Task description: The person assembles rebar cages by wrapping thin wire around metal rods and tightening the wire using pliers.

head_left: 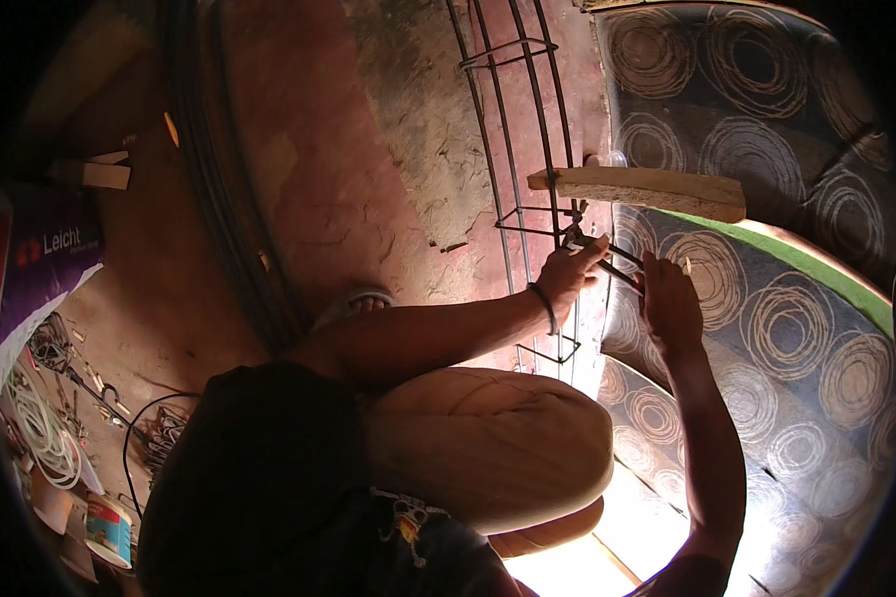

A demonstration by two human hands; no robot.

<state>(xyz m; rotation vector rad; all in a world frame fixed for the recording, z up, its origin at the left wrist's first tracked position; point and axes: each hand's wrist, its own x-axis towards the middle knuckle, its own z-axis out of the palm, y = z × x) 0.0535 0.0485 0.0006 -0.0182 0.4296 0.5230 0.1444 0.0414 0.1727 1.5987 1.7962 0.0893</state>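
Note:
My right hand (670, 303) is closed around the ends of two dark handles, which look like those of pincers (622, 267). My left hand (565, 277), a dark band at its wrist, closes with thumb and fingers on the same tool, nearer its head. That head meets a long steel rebar cage (508, 129) where a stirrup (528, 221) joins the bars; the jaws are too dark to make out. Across the cage, just beyond my hands, lies a rough wooden stick (647, 189).
Circle-patterned cushioned furniture (747, 298) stands close on the right. Long dark bars (219, 179) run along the floor at left. Coiled pale cable (45, 423), a printed bag (45, 254) and a tub (110, 530) lie at lower left. My sandaled foot (368, 300) is beside my left forearm.

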